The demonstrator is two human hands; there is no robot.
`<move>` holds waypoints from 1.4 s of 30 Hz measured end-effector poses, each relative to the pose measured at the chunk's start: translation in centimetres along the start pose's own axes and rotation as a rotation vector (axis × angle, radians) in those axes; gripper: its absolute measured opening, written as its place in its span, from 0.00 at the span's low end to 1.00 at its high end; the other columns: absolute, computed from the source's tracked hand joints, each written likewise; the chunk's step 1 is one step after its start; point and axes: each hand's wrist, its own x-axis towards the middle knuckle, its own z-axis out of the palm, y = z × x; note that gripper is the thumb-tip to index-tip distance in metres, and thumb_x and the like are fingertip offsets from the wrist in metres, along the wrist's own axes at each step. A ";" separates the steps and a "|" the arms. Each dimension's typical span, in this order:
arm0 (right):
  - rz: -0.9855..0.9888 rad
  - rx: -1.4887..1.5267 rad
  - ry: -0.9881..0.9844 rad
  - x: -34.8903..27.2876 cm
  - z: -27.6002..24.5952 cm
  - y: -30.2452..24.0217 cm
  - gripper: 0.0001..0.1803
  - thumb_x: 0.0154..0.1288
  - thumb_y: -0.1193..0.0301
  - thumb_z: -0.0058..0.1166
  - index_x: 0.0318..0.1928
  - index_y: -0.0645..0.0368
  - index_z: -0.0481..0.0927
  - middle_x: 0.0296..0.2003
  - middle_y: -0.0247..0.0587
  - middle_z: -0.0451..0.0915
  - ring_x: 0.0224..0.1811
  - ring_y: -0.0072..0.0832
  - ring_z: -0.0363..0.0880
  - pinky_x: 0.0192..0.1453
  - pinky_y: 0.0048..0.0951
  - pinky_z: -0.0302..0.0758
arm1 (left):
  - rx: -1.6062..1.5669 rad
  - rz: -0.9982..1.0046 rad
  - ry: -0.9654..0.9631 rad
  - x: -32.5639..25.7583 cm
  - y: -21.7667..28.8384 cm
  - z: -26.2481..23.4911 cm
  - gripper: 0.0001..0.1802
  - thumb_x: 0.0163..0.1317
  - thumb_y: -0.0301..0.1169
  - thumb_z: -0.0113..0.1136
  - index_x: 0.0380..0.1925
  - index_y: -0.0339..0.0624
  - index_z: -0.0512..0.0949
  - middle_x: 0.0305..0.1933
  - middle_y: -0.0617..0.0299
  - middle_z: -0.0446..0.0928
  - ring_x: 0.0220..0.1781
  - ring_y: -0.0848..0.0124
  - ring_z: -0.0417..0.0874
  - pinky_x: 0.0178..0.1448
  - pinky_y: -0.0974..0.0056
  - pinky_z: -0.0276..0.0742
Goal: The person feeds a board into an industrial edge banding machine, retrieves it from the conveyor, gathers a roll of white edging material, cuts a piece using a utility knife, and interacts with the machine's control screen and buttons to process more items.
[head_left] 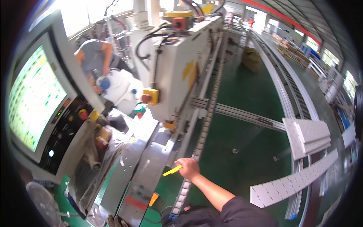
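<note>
My bare right hand reaches forward from the lower right and is closed round a slim yellow tool. The tool juts out to the left of my fist, and its exact kind is too blurred to tell. My fist is over the narrow conveyor chain, beside the metal machine bed; I cannot tell whether they touch. I see no clear sign of my left hand. At the lower edge lies a dark glove, cut off by the picture; whether a hand is inside does not show.
A control panel with a lit screen stands at left. Behind it, a person in grey bends over a white surface. A white machine housing rises ahead. Pale perforated panels and a long strip rest on rails at right.
</note>
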 end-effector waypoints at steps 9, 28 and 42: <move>-0.011 0.015 -0.026 0.3 -0.4 -0.3 0.07 0.67 0.67 0.58 0.31 0.52 0.82 0.27 0.38 0.83 0.35 0.42 0.84 0.39 0.45 0.74 | 0.054 0.003 -0.052 -0.1 -2.1 0.9 0.26 0.75 0.47 0.50 0.60 0.37 0.78 0.67 0.36 0.73 0.71 0.36 0.68 0.75 0.34 0.58; 0.025 0.014 -0.027 0.5 -1.0 0.1 0.04 0.64 0.68 0.59 0.33 0.52 0.82 0.29 0.36 0.85 0.36 0.40 0.84 0.42 0.42 0.74 | 0.031 -0.054 -0.100 0.1 -1.8 1.2 0.32 0.75 0.55 0.47 0.60 0.38 0.78 0.68 0.34 0.72 0.72 0.33 0.67 0.76 0.32 0.57; 0.038 0.019 -0.040 0.4 -0.9 0.3 0.02 0.62 0.70 0.59 0.33 0.50 0.84 0.31 0.33 0.87 0.38 0.38 0.85 0.43 0.40 0.73 | 0.028 -0.068 -0.099 -0.5 -2.1 1.2 0.30 0.73 0.53 0.51 0.59 0.39 0.79 0.68 0.37 0.73 0.73 0.35 0.66 0.75 0.34 0.57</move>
